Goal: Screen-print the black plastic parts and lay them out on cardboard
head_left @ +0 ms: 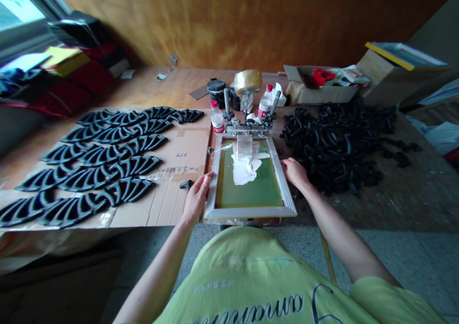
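Observation:
A screen printing frame [291,204] with a pale metal rim and green mesh lies in front of me, hinged to a metal clamp [247,128] at its far end. White ink [246,171] is spread over the upper mesh, and a clear scraper [245,145] stands in it. My left hand [198,195] is closed at the frame's left edge, its fingertips against the rim. At the right edge, my right hand [296,172] is closed with fingers bent at the rim. A single black handle-shaped piece [186,185] lies beside my left hand. Whatever is under the frame is hidden.
Rows of black curved pieces [125,149] cover cardboard [182,144] at left. A heap of black pieces [333,147] lies right. Behind the clamp stand red-capped bottles [217,118], a black tub [216,90] and a tape roll [248,81]. An open box [322,94] sits back right.

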`<state>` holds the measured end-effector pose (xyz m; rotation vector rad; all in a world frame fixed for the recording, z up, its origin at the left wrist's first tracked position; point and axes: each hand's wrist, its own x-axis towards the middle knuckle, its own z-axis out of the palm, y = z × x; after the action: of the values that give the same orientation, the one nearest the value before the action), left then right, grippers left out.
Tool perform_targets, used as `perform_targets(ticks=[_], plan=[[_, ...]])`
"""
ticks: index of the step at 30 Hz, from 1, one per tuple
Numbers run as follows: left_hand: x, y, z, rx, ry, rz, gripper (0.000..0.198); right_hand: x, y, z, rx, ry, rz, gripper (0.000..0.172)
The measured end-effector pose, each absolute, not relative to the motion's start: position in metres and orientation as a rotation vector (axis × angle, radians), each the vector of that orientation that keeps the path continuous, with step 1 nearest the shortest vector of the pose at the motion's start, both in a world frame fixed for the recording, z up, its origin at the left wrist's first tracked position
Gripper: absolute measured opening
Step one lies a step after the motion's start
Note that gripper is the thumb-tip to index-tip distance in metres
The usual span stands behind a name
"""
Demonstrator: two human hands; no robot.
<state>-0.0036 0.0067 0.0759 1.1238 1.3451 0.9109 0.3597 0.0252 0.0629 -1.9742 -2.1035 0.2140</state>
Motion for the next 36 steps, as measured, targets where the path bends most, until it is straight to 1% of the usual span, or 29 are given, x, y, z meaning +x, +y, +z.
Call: perform_targets(ticks=[2,3,5,6,7,9,11,12,17,19,20,22,24,27,29,33,34,36], plan=[[-0.003,0.001,0.043,1.076,1.353,0.864,0.078,0.358,0.041,0.078,-1.970,-1.937,0.129,0.037],[-0.002,0.001,0.030,1.073,1.361,0.844,0.083,0.349,0.050,0.085,-1.898,-1.903,0.088,0.041],[-0.002,0.004,0.010,1.109,1.392,0.801,0.085,0.321,0.069,0.097,-1.722,-1.963,0.024,0.056],[-0.002,0.007,0.004,1.138,1.411,0.779,0.082,0.304,0.077,0.101,-1.663,-2.047,0.009,0.060],[-0.003,0.009,0.000,1.167,1.426,0.762,0.078,0.288,0.084,0.103,-1.643,-2.136,0.013,0.057],[-0.004,0.012,-0.003,1.208,1.441,0.734,0.072,0.263,0.090,0.100,-1.662,-2.296,0.090,0.038],[-0.006,0.013,-0.003,1.225,1.451,0.712,0.068,0.252,0.084,0.091,-1.678,-2.409,0.192,0.017],[-0.006,0.012,-0.003,1.226,1.454,0.706,0.067,0.251,0.076,0.087,-1.664,-2.454,0.224,0.014],[-0.004,0.010,-0.001,1.209,1.461,0.691,0.067,0.274,0.034,0.081,-1.339,-2.730,0.272,0.029],[-0.003,0.010,0.001,1.200,1.468,0.689,0.067,0.283,0.031,0.087,-1.215,-2.818,0.326,0.030],[-0.003,0.010,0.003,1.195,1.473,0.691,0.067,0.285,0.033,0.089,-1.191,-2.837,0.353,0.027],[-0.001,0.010,0.008,1.182,1.478,0.707,0.067,0.284,0.040,0.091,-1.234,-2.790,0.363,0.021],[0.000,0.009,0.014,1.164,1.467,0.727,0.067,0.280,0.045,0.086,-1.318,-2.665,0.298,0.019],[0.001,0.008,0.020,1.121,1.436,0.759,0.071,0.275,0.036,0.071,-1.317,-2.556,0.200,0.029],[0.002,0.008,0.021,1.085,1.422,0.777,0.072,0.278,0.026,0.064,-1.260,-2.581,0.218,0.033],[0.002,0.008,0.025,1.034,1.401,0.803,0.076,0.278,0.034,0.075,-1.326,-2.554,0.284,0.022],[0.002,0.008,0.028,1.019,1.384,0.808,0.077,0.274,0.043,0.082,-1.388,-2.499,0.279,0.024],[0.000,0.008,0.038,0.979,1.339,0.824,0.081,0.267,0.066,0.099,-1.516,-2.362,0.244,0.041]])
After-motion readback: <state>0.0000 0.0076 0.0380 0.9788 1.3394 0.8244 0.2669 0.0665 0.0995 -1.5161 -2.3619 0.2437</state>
